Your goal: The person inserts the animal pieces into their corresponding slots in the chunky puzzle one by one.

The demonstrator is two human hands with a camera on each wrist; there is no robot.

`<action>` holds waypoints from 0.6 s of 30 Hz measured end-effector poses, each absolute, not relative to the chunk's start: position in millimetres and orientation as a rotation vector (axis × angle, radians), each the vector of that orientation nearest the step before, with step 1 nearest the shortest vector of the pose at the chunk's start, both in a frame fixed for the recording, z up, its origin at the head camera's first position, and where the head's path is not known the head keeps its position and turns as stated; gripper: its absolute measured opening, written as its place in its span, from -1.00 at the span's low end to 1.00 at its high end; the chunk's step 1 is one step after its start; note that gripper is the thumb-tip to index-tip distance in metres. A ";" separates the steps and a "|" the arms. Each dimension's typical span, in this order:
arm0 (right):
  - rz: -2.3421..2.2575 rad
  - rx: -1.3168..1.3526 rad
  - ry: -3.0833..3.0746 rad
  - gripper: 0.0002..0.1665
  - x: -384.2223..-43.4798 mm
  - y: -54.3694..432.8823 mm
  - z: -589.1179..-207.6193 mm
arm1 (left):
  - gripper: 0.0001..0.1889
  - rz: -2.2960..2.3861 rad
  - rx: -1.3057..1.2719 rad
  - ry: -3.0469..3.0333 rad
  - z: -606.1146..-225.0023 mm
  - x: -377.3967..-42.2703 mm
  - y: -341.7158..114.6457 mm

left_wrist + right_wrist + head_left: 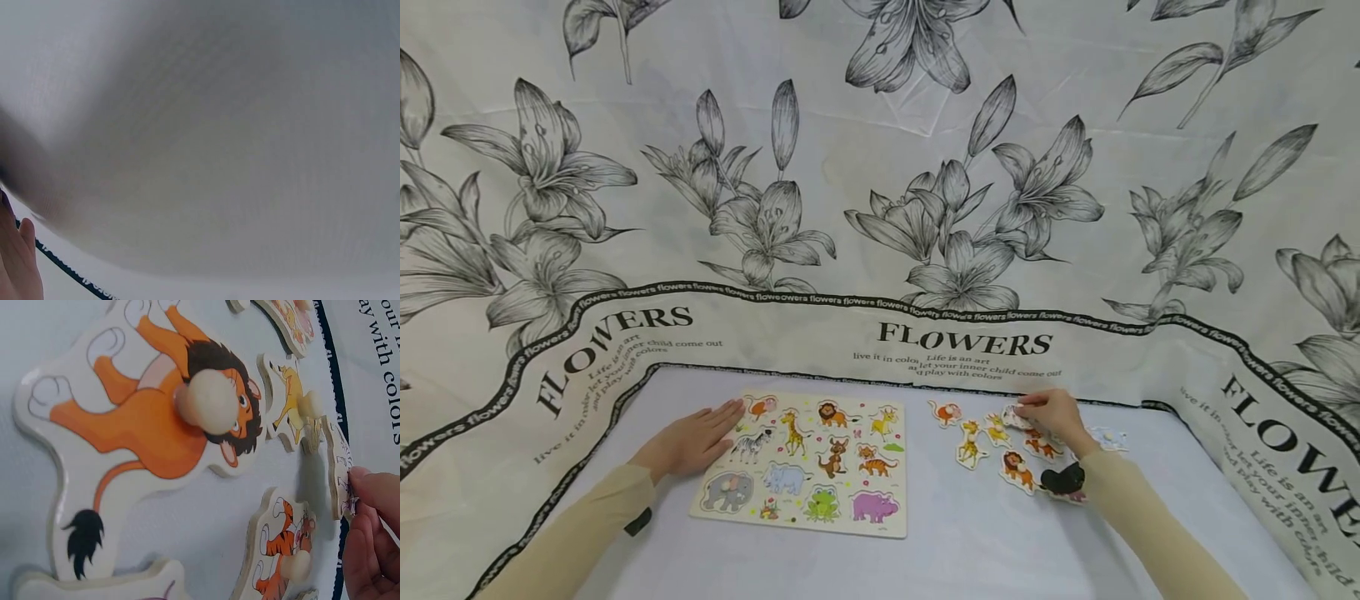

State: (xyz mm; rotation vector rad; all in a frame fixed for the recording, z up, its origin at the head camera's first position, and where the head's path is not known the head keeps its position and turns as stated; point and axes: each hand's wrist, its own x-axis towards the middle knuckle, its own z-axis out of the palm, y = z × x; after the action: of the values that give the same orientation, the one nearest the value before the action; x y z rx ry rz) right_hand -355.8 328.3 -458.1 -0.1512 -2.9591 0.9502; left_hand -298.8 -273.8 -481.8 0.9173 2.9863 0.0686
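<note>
My right hand (1056, 417) pinches a zebra puzzle piece (1017, 416) by its edge, above the other loose pieces. In the right wrist view this piece (340, 469) is tilted, its thin edge towards the camera. My left hand (696, 437) rests with extended fingers on the upper left edge of the animal puzzle board (820, 528). Near the right hand lie a yellow deer-like piece (997, 429), a tiger piece (275, 553) and a lion piece (156, 419) with a round knob. Only part of the left hand (19, 262) shows in the left wrist view; a pale blurred surface fills most of it.
A monkey piece (946, 412) and a giraffe piece (970, 444) lie right of the board. A light blue piece (1112, 439) sits beyond the right wrist. The black wrist camera (1063, 478) partly covers a purple piece. Flower-printed cloth (925, 250) rises behind the white table.
</note>
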 end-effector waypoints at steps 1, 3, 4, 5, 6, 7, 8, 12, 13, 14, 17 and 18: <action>0.956 -0.153 -2.959 -0.62 -354.6 326.7 -457.6 | -0.39 0.066 0.911 2.986 -481.5 -298.3 -273.5; 0.976 -0.167 -2.960 -0.63 -353.0 324.1 -457.7 | -0.40 0.059 0.918 2.991 -481.1 -297.8 -273.0; 0.993 -0.178 -2.959 -0.63 -352.5 323.0 -457.7 | -0.40 0.055 0.925 2.995 -480.9 -297.6 -272.9; 1.001 -0.181 -2.956 -0.64 -351.6 321.7 -457.6 | -0.40 0.052 0.922 2.994 -480.9 -297.7 -272.9; 1.016 -0.191 -2.952 -0.65 -350.7 320.2 -457.5 | -0.40 0.046 0.915 2.993 -481.2 -297.9 -272.9; 1.031 -0.203 -2.947 -0.66 -349.7 318.5 -457.7 | -0.40 0.041 0.912 2.994 -481.4 -298.0 -272.9; 1.035 -0.205 -2.941 -0.67 -348.4 316.9 -457.5 | -0.39 0.041 0.914 2.994 -481.4 -298.2 -272.8; 1.026 -0.168 -2.914 -0.68 -340.9 309.0 -453.6 | -0.39 0.035 0.905 2.995 -481.5 -298.7 -272.6; 1.012 -0.147 -2.910 -0.68 -338.8 306.7 -452.2 | -0.39 0.035 0.905 2.995 -481.5 -298.7 -272.5; 0.991 -0.127 -2.909 -0.68 -336.6 304.4 -450.7 | -0.40 0.035 0.905 2.995 -481.2 -298.5 -272.5; 0.955 -0.076 -2.904 -0.68 -330.3 297.4 -446.6 | -0.40 0.044 0.914 2.996 -480.6 -297.6 -272.3; 0.953 -0.065 -2.902 -0.69 -328.5 295.2 -445.5 | -0.40 0.049 0.914 2.995 -480.5 -297.2 -272.2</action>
State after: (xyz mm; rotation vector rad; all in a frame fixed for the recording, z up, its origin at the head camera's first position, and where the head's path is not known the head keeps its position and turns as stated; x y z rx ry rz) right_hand -328.5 295.2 -445.5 -0.0651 -2.9021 0.9533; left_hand -297.2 -272.2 -480.5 0.9139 2.9950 0.0491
